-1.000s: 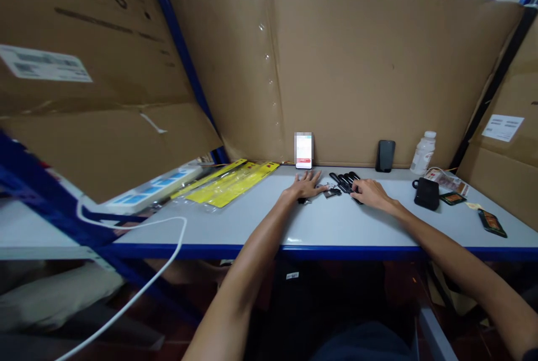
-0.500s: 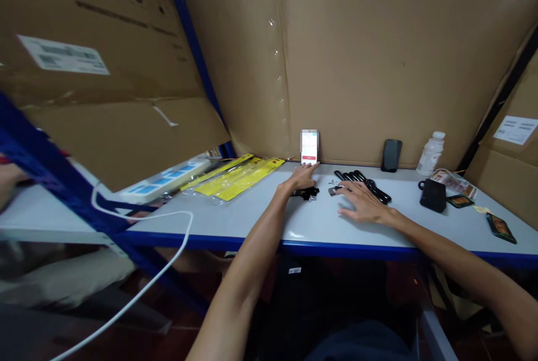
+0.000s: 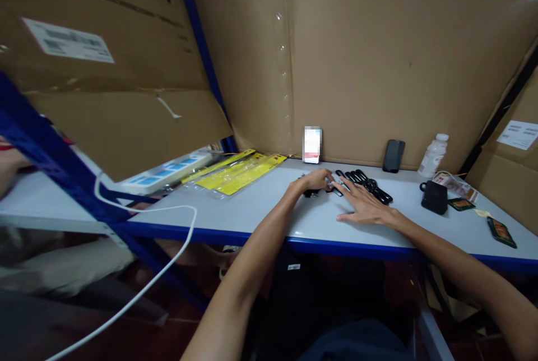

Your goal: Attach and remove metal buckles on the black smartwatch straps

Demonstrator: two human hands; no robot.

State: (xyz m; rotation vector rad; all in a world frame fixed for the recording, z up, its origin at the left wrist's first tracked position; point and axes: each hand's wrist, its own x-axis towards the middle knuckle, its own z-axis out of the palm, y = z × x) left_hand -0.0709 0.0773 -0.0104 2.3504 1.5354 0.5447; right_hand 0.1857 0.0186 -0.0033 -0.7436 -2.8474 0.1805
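My left hand point(image 3: 317, 180) is on the table with its fingers bent together, tips down at small silver metal pieces point(image 3: 336, 185); what they grip is too small to make out. Partly hidden beneath that hand lie small black parts point(image 3: 310, 193). My right hand point(image 3: 362, 204) rests just to the right, palm down, thumb and fingers spread. Its fingertips reach the same metal pieces. Behind and beside it lies a bunch of glossy black handle-like pieces point(image 3: 372, 186). A lit phone point(image 3: 312, 145) leans against the cardboard beyond my left hand.
Yellow plastic-wrapped packages point(image 3: 241, 175) and a white power strip point(image 3: 168, 173) lie left. On the right are a dark phone point(image 3: 393, 156), a bottle point(image 3: 432, 156), a black case point(image 3: 434, 197) and small dark cards point(image 3: 501, 231). A white cable point(image 3: 191, 226) hangs over the front edge.
My left hand has come down from the lit phone's lower edge, moving right to the small metal pieces beside my right hand. The right hand stays nearly in place.
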